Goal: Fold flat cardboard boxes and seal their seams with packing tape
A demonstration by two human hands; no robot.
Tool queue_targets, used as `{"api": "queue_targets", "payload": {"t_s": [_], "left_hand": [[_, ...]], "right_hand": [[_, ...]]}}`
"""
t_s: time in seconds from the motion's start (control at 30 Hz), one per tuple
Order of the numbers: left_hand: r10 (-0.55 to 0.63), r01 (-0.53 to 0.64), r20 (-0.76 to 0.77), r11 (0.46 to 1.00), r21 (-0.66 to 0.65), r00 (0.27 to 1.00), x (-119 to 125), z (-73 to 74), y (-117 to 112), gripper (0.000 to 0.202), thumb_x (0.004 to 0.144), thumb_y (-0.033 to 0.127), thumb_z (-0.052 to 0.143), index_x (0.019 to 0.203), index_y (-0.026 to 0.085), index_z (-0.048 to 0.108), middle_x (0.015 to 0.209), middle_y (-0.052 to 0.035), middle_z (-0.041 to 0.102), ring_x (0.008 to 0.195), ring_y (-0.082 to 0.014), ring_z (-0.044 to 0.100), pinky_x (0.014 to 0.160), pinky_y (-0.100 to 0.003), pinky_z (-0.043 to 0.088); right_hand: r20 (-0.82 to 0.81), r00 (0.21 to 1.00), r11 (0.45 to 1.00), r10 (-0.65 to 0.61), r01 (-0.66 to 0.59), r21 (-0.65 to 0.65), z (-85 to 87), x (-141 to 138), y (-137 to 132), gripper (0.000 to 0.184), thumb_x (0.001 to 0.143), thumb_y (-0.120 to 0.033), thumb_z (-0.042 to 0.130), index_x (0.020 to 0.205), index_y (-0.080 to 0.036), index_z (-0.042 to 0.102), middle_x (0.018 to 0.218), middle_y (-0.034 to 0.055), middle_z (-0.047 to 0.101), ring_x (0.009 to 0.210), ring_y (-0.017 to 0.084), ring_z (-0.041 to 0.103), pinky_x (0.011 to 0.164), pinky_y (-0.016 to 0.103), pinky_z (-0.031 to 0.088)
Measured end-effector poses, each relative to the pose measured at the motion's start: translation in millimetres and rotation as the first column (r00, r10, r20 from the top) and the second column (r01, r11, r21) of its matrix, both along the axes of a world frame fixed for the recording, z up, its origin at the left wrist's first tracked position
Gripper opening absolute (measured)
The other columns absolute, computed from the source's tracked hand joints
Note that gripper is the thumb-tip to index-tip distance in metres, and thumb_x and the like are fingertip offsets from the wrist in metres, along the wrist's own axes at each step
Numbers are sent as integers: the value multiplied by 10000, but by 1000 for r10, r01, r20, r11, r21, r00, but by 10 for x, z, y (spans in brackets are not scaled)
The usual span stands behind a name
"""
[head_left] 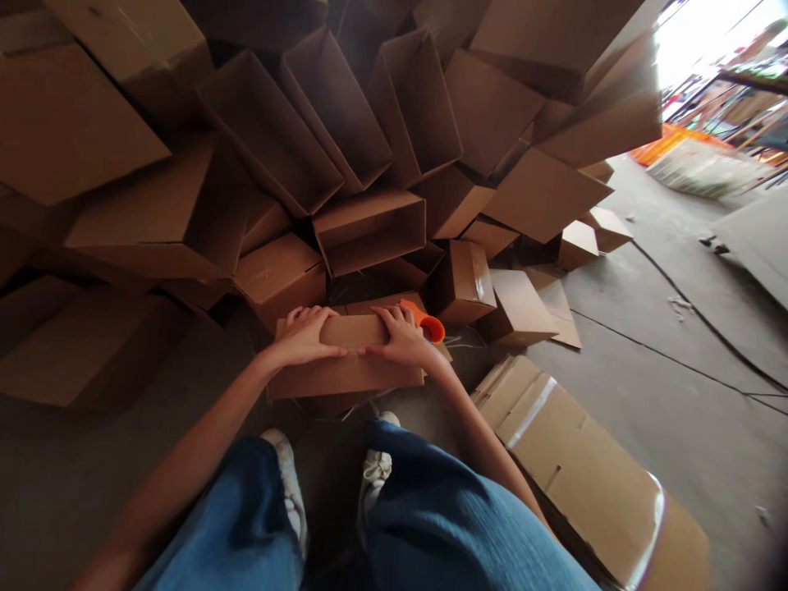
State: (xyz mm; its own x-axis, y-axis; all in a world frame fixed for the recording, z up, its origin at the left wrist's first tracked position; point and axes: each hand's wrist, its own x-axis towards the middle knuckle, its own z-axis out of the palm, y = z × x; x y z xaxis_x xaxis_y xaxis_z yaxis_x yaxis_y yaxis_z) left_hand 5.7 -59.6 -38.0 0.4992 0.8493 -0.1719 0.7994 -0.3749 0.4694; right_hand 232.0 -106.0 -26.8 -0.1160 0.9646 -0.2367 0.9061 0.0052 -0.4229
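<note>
In front of my feet is a brown cardboard box. My left hand grips its upper left part, fingers over the top and thumb pointing inward along the near edge. On the right part, my right hand holds it the same way, so the two thumbs nearly meet in the middle. Just beyond my right hand sits an orange tape dispenser, partly hidden by that hand. The underside of the box is out of sight.
A heap of cardboard boxes, some open-ended like this box, rises ahead and to the left. At my right lies a strapped stack of flattened cartons. Dark cables cross the concrete floor further right.
</note>
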Motion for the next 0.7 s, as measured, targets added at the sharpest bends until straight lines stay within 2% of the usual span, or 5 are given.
{"api": "queue_targets", "payload": {"t_s": [0.3,0.47,0.57,0.7], "left_hand": [[67,-67,-1,997,33,998,69,22,-116,529,651,471,767,1100,278,562,1216,-49,645,1243,-306,532,1143,-470,255],[74,-74,1,996,40,997,81,14,-143,524,653,461,773,1093,287,547,1232,-50,642,1243,-309,531,1138,-474,260],[78,-78,-3,996,44,997,87,15,-155,510,650,456,774,1080,299,549,1237,-44,643,1243,-320,532,1119,-474,283],[73,-73,-12,997,37,997,92,28,-165,517,650,439,772,1091,288,549,1240,-55,643,1246,-317,536,1120,-472,276]], "right_hand": [[-16,999,996,-49,50,73,-33,-16,-117,785,733,-540,782,1408,-261,495,1451,134,477,1431,356,291,995,604,443],[5,998,989,-70,69,131,-39,-63,-189,787,715,-635,747,1356,-239,517,1444,138,481,1425,361,312,1007,603,425],[40,995,983,-97,89,160,-46,-116,-215,830,685,-704,726,1335,-231,521,1450,149,480,1431,380,308,1035,643,382],[90,989,979,-117,100,177,-70,-172,-239,886,693,-733,698,1370,-202,487,1502,168,439,1467,398,249,1081,735,263]]}}
